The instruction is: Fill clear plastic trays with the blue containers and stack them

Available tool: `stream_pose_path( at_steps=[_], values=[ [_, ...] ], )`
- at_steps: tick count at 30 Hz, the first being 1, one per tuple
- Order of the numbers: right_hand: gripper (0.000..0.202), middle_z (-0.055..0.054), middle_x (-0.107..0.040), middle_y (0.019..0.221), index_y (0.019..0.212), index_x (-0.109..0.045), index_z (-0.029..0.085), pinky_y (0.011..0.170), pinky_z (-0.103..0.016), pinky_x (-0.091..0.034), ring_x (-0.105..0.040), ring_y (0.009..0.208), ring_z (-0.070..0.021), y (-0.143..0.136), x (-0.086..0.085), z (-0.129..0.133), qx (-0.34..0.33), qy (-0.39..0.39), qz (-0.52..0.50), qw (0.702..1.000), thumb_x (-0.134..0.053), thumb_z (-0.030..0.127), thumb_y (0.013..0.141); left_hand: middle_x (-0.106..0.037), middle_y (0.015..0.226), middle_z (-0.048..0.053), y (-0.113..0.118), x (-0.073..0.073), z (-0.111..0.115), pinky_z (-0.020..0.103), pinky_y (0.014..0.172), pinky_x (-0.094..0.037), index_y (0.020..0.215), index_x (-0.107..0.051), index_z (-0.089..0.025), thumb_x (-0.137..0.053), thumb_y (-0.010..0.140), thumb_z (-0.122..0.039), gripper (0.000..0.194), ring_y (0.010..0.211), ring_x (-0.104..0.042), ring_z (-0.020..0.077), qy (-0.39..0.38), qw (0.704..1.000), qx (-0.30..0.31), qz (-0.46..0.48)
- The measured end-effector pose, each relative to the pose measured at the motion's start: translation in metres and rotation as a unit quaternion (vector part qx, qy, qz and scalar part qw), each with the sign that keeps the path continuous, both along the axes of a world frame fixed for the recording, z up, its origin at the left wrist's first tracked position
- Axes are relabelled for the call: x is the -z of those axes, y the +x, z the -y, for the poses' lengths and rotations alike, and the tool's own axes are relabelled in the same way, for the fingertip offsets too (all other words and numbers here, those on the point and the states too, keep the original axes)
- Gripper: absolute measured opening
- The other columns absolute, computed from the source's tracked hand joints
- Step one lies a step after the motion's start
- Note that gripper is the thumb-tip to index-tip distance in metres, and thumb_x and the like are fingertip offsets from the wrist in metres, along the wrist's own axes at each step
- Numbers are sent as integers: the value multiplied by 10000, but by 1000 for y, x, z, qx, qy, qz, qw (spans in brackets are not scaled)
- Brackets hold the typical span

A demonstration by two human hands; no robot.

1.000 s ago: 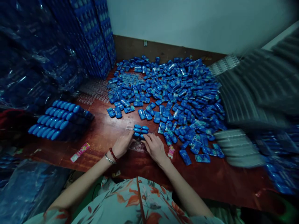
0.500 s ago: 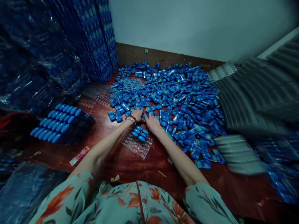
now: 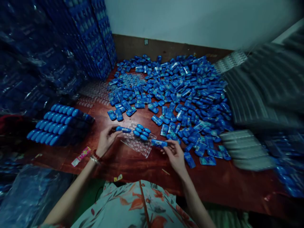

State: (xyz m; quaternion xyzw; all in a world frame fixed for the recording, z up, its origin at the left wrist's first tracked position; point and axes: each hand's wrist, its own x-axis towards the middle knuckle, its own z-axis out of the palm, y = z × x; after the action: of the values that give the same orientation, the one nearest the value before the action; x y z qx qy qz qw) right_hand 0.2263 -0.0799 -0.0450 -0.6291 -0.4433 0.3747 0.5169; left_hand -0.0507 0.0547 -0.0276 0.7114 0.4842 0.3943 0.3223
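My left hand (image 3: pixel 108 139) pinches a small blue wrapped packet (image 3: pixel 123 129) by its end, over the left side of a clear plastic tray with moulded pockets (image 3: pixel 140 148). Another blue wrapped packet (image 3: pixel 159 143) is gripped between the fingertips of my right hand (image 3: pixel 175 153), at the tray's right edge. Several glossy blue oval pieces (image 3: pixel 143 137) sit together in the tray's far part. Beyond my hands spreads a large heap of loose blue packets (image 3: pixel 175 85); what exactly is inside them cannot be made out.
At left stand stacked trays of blue oval pieces (image 3: pixel 53 126), with tall wrapped stacks (image 3: pixel 87 41) behind. Empty clear trays (image 3: pixel 93 93) lie near the heap. Stacked grey trays (image 3: pixel 247 150) stand at right. A pink wrapper (image 3: pixel 81 156) lies on the reddish-brown table (image 3: pixel 142 167).
Both hands have drawn back from the heap's near edge and moved apart, one to each side of the tray. Each now shows a blue packet in its fingers.
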Motion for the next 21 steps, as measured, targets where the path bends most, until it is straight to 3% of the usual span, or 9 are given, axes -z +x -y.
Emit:
stream_pose_path(
  at_steps=[4,7,10,13,17,21],
  values=[
    [199,-46,-641,958,1061,-566,220,788,-303,-526,-633,870,-166,-36,5,6,-46,59,167,983,-515,245,870,-634,876,44,1,20,37,273,733,-493,943,-603,-170,-567,837,-270,150,801,-600,154,24,999,42,-22],
    [286,-91,-603,1066,1151,-544,200,880,-328,-495,-590,1006,-185,-47,3,-10,-129,108,310,936,-421,158,896,-606,956,70,14,28,39,284,762,-498,1022,-590,-183,-459,875,-183,197,863,-592,155,84,990,90,-76],
    [376,-117,-575,1077,1214,-509,175,826,-323,-510,-590,975,-194,-44,-8,-23,-226,83,442,864,-365,77,881,-585,973,79,22,22,35,289,752,-501,1091,-567,-201,-377,887,-120,291,879,-576,162,114,965,173,-160],
    [372,-106,-570,1015,1205,-501,173,765,-316,-510,-588,897,-187,-39,-26,-32,-298,42,511,805,-358,59,882,-575,979,89,29,5,37,319,777,-498,1086,-554,-188,-375,887,-103,280,902,-553,184,120,934,238,-238],
    [266,-80,-562,961,1094,-530,177,730,-297,-487,-574,858,-173,-38,-46,-44,-370,28,533,760,-384,76,897,-564,1009,88,40,-11,42,353,822,-495,999,-565,-181,-406,856,-66,243,939,-532,202,105,901,285,-309],
    [246,-73,-557,982,1031,-536,182,700,-282,-478,-572,840,-165,-44,-53,-48,-391,13,558,732,-367,64,896,-562,1025,103,47,-4,44,371,814,-505,1038,-561,-166,-426,846,-65,255,962,-531,222,100,904,266,-321]
  ],
)
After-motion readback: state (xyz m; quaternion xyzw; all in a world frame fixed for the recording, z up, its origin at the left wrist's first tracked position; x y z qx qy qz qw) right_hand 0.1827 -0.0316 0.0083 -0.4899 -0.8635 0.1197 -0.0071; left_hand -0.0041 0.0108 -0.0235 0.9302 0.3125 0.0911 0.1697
